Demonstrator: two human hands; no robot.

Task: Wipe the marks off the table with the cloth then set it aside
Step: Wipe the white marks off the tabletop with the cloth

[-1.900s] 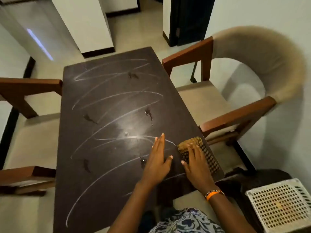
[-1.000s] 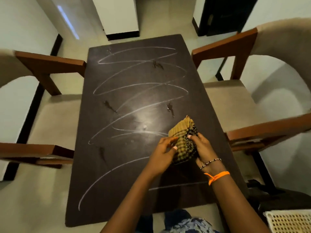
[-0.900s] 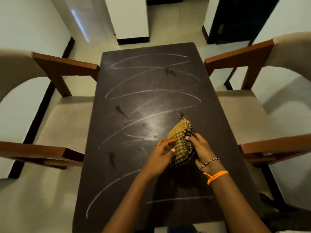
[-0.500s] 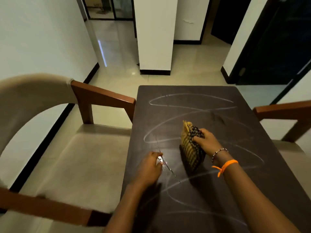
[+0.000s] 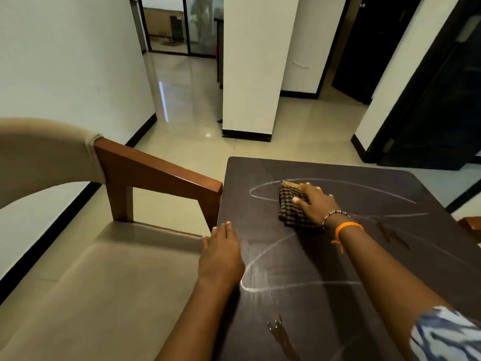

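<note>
Two bare hands on the dark brown rectangular table point(image 5: 338, 321). Right hand point(image 5: 316, 204), centre-right of frame, lies with fingers spread flat on the folded yellow-and-black checked cloth point(image 5: 291, 209), pressing it onto the white chalk scribbles point(image 5: 299, 284) near the table's far end. Left hand point(image 5: 221, 254), lower centre, rests open-palmed at the table's left edge, holding nothing. Beige cushioned wooden armchair point(image 5: 104, 269) fills lower left, just beside the table.

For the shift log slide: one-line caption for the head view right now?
Right hand presses checked cloth onto chalk-marked dark table; left hand rests flat at its edge.
</note>
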